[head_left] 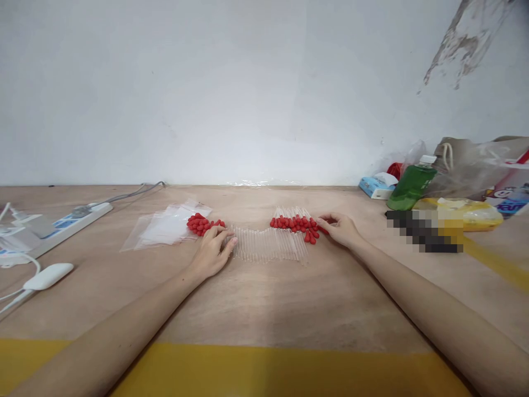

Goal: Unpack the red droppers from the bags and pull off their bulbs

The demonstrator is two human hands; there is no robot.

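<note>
Clear thin glass tubes (264, 245) lie side by side in a row in the middle of the table. At the row's left end is my left hand (212, 251), fingers slightly bent, thumb apart from them, tips near the outermost tubes. Just beyond it sits a pile of red rubber bulbs (199, 224). To the right, several droppers (292, 221) with red bulbs lie beyond the row, their clear tubes pointing away from me. My right hand (336, 227) is beside them, thumb and fingers pinched at a red bulb (323, 229); any tube on it is hard to make out.
Clear plastic bags (165, 225) lie left of the bulbs. A white power strip (61, 229) and a white plug-like device (49, 275) are at far left. A green bottle (413, 184), tissue box (376, 187) and yellow packet (471, 215) stand right. Yellow tape (231, 369) crosses the near edge.
</note>
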